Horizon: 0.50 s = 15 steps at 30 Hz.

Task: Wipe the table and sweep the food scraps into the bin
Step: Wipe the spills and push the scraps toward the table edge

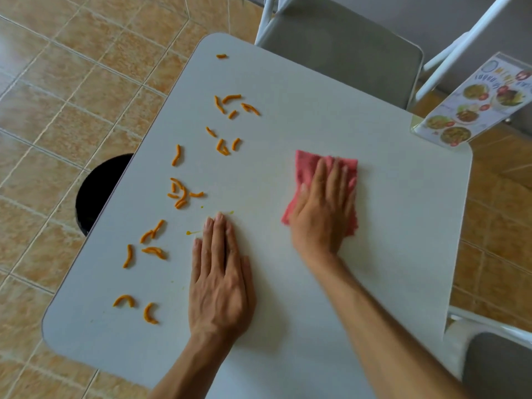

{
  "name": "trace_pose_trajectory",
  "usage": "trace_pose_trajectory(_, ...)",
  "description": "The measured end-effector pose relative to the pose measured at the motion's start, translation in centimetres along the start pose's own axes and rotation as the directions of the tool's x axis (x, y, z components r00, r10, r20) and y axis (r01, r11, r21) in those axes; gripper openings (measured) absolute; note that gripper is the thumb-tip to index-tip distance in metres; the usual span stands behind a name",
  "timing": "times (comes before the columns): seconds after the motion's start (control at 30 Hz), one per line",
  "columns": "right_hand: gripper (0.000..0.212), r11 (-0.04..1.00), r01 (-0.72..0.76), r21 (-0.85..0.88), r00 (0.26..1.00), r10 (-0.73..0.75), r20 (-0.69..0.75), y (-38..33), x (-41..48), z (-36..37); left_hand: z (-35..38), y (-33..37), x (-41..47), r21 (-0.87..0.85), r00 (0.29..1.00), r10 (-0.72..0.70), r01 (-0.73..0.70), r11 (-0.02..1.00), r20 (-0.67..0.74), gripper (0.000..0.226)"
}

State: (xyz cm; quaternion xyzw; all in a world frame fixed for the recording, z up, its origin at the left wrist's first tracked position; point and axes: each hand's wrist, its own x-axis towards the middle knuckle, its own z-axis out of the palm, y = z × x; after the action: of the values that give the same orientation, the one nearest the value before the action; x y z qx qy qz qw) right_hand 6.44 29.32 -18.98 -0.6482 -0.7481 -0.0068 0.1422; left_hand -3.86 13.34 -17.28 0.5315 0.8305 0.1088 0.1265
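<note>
A white square table [331, 110] fills the view. Several orange curled snack scraps [180, 194] lie scattered along its left half, with small yellow smears near them. My right hand [322, 208] lies flat on a pink cloth [306, 168] at the table's middle, pressing it down. My left hand [220, 275] rests palm down on the bare tabletop, fingers straight and together, just right of the scraps. A black round bin [100, 191] stands on the floor beside the table's left edge, partly hidden under it.
A grey-seated chair [339, 44] with a white frame stands at the far side. A second chair [495, 367] is at the lower right. A clear menu stand [478, 105] sits on the far right corner. Tan floor tiles surround the table.
</note>
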Motion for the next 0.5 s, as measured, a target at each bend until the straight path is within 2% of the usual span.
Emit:
trace_pose_trajectory(0.03, 0.051, 0.998, 0.048, 0.028, 0.999, -0.048, 0.019, -1.3, -1.6, -0.3, 0.0, 0.0, 0.0, 0.003, 1.0, 0.003, -0.003, 1.0, 0.001, 0.06)
trace_pose_trajectory(0.07, 0.052, 0.979, 0.191, 0.076, 0.978, -0.196, 0.064, -2.0, -3.2, -0.8, 0.0, 0.0, -0.1, 0.004, 1.0, 0.005, -0.005, 1.0, -0.001, 0.06)
trace_pose_trajectory(0.1, 0.052, 0.919, 0.377, 0.116, 0.915, -0.389, 0.107, -1.9, -4.1, -1.3, 0.1, -0.1, -0.1, 0.003, 1.0, 0.006, -0.006, 1.0, -0.003, 0.061)
trace_pose_trajectory(0.13, 0.052, 0.829, 0.539, 0.151, 0.817, -0.558, 0.146, -1.0, -4.0, -1.9, 0.1, -0.1, -0.1, 0.002, 1.0, 0.006, -0.006, 1.0, -0.008, 0.061)
trace_pose_trajectory(0.17, 0.052, 0.748, 0.645, 0.155, 0.732, -0.664, 0.154, 0.5, -3.0, -2.1, 0.1, -0.1, 0.0, 0.0, 1.0, 0.002, -0.002, 1.0, -0.013, 0.061)
trace_pose_trajectory(0.2, 0.052, 0.725, 0.676, 0.133, 0.708, -0.689, 0.156, 2.1, -2.0, -2.0, 0.1, -0.1, 0.1, 0.0, 1.0, 0.0, 0.0, 1.0, -0.019, 0.061)
trace_pose_trajectory(0.23, 0.051, 0.777, 0.622, 0.099, 0.764, -0.63, 0.141, 3.6, -0.9, -1.8, 0.1, 0.0, 0.2, 0.004, 1.0, 0.001, -0.001, 1.0, -0.021, 0.061)
trace_pose_trajectory(0.27, 0.051, 0.874, 0.481, 0.064, 0.866, -0.485, 0.122, 5.1, -0.1, -1.5, 0.2, 0.1, 0.1, 0.007, 1.0, 0.002, -0.002, 1.0, -0.022, 0.062)
trace_pose_trajectory(0.3, 0.05, 0.963, 0.269, 0.026, 0.959, -0.27, 0.083, 5.9, 0.3, -1.6, 0.2, 0.1, 0.1, 0.01, 1.0, 0.0, 0.0, 1.0, -0.025, 0.062)
trace_pose_trajectory(0.33, 0.05, 0.998, 0.056, -0.009, 0.998, -0.056, 0.028, 5.3, -0.2, -1.5, 0.2, -0.2, 0.1, 0.014, 1.0, 0.0, 0.0, 1.0, -0.027, 0.062)
trace_pose_trajectory(0.37, 0.049, 0.995, -0.102, -0.016, 0.995, 0.102, -0.023, 4.3, -1.1, -1.5, 0.2, -0.1, 0.1, 0.014, 1.0, 0.006, -0.005, 1.0, -0.029, 0.062)
trace_pose_trajectory(0.4, 0.049, 0.989, -0.149, 0.0, 0.988, 0.149, -0.036, 2.7, -2.5, -1.5, 0.2, -0.1, 0.1, 0.017, 1.0, 0.006, -0.005, 1.0, -0.025, 0.062)
trace_pose_trajectory(0.43, 0.05, 0.997, -0.075, 0.023, 0.997, 0.075, -0.01, 1.0, -4.1, -1.6, 0.2, -0.4, 0.0, 0.027, 1.0, 0.001, 0.0, 1.0, -0.02, 0.062)
trace_pose_trajectory(0.47, 0.051, 0.995, 0.084, 0.059, 0.995, -0.087, 0.052, -0.1, -5.7, -1.9, 0.2, -0.4, 0.1, 0.032, 1.0, -0.004, 0.004, 0.999, -0.018, 0.062)
trace_pose_trajectory(0.5, 0.053, 0.958, 0.273, 0.087, 0.952, -0.282, 0.116, -0.6, -7.1, -2.4, 0.2, -0.4, 0.1, 0.034, 1.0, -0.003, 0.004, 0.999, -0.017, 0.062)
